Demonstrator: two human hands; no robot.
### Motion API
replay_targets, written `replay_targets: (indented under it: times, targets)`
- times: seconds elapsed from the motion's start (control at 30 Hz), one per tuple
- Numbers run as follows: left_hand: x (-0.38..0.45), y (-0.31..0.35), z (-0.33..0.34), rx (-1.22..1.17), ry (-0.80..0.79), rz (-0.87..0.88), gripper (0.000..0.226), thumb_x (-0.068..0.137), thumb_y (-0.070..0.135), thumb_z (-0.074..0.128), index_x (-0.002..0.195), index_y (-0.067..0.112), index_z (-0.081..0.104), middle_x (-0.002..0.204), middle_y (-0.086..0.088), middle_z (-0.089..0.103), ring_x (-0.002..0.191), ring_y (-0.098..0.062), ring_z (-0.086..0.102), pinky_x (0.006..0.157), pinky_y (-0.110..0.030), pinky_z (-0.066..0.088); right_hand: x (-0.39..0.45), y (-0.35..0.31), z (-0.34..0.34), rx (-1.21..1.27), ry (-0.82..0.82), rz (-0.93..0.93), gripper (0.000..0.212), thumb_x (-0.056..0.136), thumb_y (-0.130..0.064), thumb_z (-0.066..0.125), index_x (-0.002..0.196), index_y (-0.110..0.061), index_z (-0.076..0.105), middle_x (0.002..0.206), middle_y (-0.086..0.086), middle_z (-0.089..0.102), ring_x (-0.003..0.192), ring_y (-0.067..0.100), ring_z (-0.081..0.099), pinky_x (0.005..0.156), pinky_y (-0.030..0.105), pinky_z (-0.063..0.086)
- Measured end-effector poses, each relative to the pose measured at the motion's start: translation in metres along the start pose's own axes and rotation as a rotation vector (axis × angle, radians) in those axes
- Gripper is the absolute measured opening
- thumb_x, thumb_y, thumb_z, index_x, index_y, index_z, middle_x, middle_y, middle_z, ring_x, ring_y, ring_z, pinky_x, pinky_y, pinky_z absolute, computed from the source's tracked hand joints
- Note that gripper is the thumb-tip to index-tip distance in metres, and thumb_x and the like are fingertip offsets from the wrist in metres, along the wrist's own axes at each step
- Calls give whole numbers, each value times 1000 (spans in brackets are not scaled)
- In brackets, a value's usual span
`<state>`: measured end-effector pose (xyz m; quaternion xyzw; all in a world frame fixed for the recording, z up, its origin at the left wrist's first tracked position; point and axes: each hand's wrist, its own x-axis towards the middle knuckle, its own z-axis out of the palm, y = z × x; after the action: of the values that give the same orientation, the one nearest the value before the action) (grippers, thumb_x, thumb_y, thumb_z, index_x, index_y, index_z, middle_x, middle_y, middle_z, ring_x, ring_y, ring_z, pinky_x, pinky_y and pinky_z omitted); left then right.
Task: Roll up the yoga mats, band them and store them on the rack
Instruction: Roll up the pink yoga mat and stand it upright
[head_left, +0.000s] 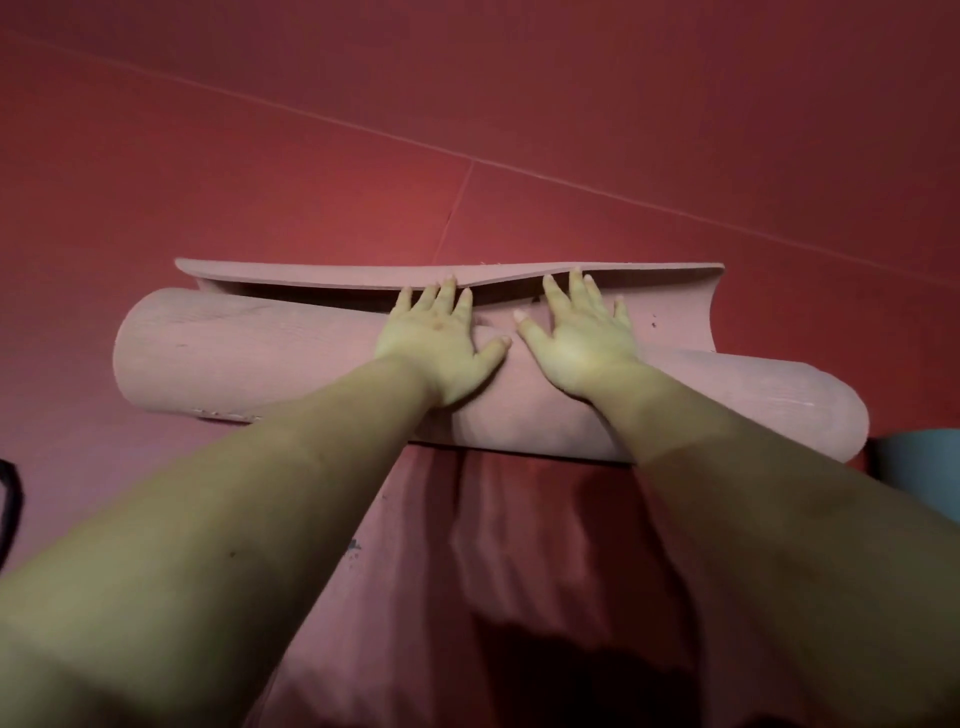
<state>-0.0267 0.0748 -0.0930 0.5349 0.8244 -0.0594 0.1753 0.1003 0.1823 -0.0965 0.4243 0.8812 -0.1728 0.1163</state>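
Head view showed one pink yoga mat (249, 358), nearly all rolled, two bare hands on it, one teal object (917, 462) cut off at the right edge and one dark cord or strap (13, 488) at the left edge. The mat lay on a red floor (519, 130) made of large panels with thin seams between them.

The left hand (441, 343) lay flat on top of the roll with fingers straight and spread, their tips at the loose end flap (311, 275). The right hand (576, 338) lay just beside it, also flat and spread, fingertips on the flap where it dipped toward the roll. Neither hand curled round anything; both pressed palm down.

The flap's far edge stood slightly raised at the left, with a dark gap between it and the roll, and met the roll near the hands. Beyond the flap the floor ran on bare to the top of the frame. On the near side, red fabric (545, 545) lay in folds under the forearms, touching the roll's near edge.

The roll's long axis ran left to right across the frame, its right end sitting lower than its left. The teal object sat just beside that right end.
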Motion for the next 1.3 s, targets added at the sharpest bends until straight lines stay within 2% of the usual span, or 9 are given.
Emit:
replay_targets:
  times: [0.1,0.2,0.27,0.4,0.5,0.67,0.87,1.17,1.3]
  targets:
    - [-4,3,2,-9,11,-4,78,91,62,19,151,12,9,158,-12,3,146,-23,4,118,-42,1,-33,7,10,0,106,-117,69,92,-62,30,150,-28,17,160,0,6,146,14,3,117,41,-2]
    - [-13,1,2,-38,2,38,77,91,64,22,152,19,8,158,-14,2,146,-25,4,118,-43,1,-53,13,10,32,48,-222,75,83,-70,43,147,-35,24,157,-10,18,144,10,15,116,38,7]
    - [-20,-5,-5,-48,-38,140,89,82,76,27,151,22,9,158,-13,1,145,-27,6,118,-41,2,-53,14,5,80,-16,-212,84,75,-71,54,147,-37,24,156,-12,21,143,9,17,117,37,9]
    - [-38,-23,-8,37,-115,326,127,55,78,65,151,17,9,157,-11,13,143,-27,15,117,-35,9,-59,12,4,-9,-75,-235,116,55,-70,72,149,-34,15,156,-9,18,144,11,11,118,40,4]
    - [-42,-18,-3,77,-39,317,124,55,64,78,150,16,14,152,-7,27,137,-25,26,114,-33,18,-65,10,8,-61,-29,-249,117,54,-62,79,149,-29,17,154,-6,24,142,15,17,117,42,8]
    - [-66,-8,7,108,45,289,111,60,61,75,147,17,23,145,-2,38,128,-23,38,105,-29,28,-87,4,14,-33,41,-255,106,55,-55,82,143,-27,32,143,-6,40,133,18,32,114,40,19]
    - [-143,10,30,108,-26,290,108,63,61,72,148,18,22,148,-4,35,129,-24,37,108,-31,29,-166,6,40,-25,6,-261,101,53,-56,82,139,-28,39,138,-6,45,127,18,38,109,38,25]
    - [-272,31,79,93,-186,353,111,62,63,72,149,19,20,150,-5,32,133,-24,35,112,-32,24,-311,-2,91,23,-162,-184,101,57,-56,80,143,-29,33,144,-9,38,133,15,31,114,35,17]
    - [-291,32,88,37,-196,308,112,64,59,73,150,21,13,155,-6,22,141,-23,23,117,-33,12,-336,-6,103,-13,-51,-222,101,63,-52,79,146,-20,31,151,-3,33,139,18,28,117,39,7]
